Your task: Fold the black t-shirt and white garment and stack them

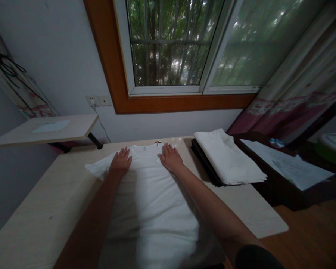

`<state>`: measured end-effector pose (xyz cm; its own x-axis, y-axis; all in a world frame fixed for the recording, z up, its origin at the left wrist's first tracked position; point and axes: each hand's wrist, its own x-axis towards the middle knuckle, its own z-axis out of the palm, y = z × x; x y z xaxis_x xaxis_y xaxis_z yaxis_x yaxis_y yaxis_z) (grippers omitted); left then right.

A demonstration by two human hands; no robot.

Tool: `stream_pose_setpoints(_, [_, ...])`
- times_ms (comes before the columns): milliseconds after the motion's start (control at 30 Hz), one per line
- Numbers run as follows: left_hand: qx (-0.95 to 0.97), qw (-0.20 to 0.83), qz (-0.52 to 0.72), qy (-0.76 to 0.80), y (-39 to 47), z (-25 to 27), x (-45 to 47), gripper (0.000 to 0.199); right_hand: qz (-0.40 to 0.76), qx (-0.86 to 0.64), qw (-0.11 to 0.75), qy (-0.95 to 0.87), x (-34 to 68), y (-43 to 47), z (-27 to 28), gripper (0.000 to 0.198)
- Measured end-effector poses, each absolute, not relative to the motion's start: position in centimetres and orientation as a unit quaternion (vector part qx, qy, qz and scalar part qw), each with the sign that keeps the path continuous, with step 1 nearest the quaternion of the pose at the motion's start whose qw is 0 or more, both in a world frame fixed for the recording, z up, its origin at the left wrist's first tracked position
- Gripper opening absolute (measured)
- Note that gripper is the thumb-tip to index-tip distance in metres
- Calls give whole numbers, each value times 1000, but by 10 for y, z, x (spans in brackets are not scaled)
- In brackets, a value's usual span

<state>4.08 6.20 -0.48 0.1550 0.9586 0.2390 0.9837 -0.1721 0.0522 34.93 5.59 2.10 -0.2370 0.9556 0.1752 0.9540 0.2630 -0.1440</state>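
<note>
A white T-shirt (154, 198) lies spread on the pale wooden table (44, 209), its neckline at the far end and its lower part towards me. My left hand (121, 161) rests flat on the left shoulder area of the shirt, fingers stretched out. On the other side of the neckline, my right hand (170, 157) presses flat on the fabric with its fingers extended. The left sleeve sticks out past my left hand. My right hand and forearm largely hide the right sleeve. Soft wrinkles cross the middle of the shirt.
Folded white cloth (226, 157) lies on black cloth (207, 164) at the table's right. A raised shelf (44, 130) stands at the back left. Beyond the right edge are papers (288, 162) on a dark surface. A window (173, 45) is set in the wall ahead.
</note>
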Motion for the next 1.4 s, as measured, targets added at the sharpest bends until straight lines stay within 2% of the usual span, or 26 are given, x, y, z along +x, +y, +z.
stream_pose_setpoints(333, [-752,43,-78,-653,59,0,41,64,62,-614,73,-783,345,86,13,75])
stream_pose_setpoints(500, [-751,32,-79,-655,57,3,42,66,53,-616,81,-782,350,81,14,72])
stream_pose_setpoints(700, [-758,40,-161,-631,49,5,40,58,20,-615,118,-779,354,69,12,63])
stream_pose_setpoints(933, [-716,55,-229,-657,28,28,17,50,18,-608,114,-785,357,66,11,67])
stream_pose_setpoints(1167, [-692,138,-121,-698,-10,34,-45,34,26,-612,111,-782,357,66,13,68])
stream_pose_setpoints(1300, [-676,129,-114,-716,-37,24,-68,38,27,-613,114,-781,356,66,13,67])
stream_pose_setpoints(1400, [-677,86,-127,-720,-48,18,-74,44,26,-613,114,-782,356,66,13,66])
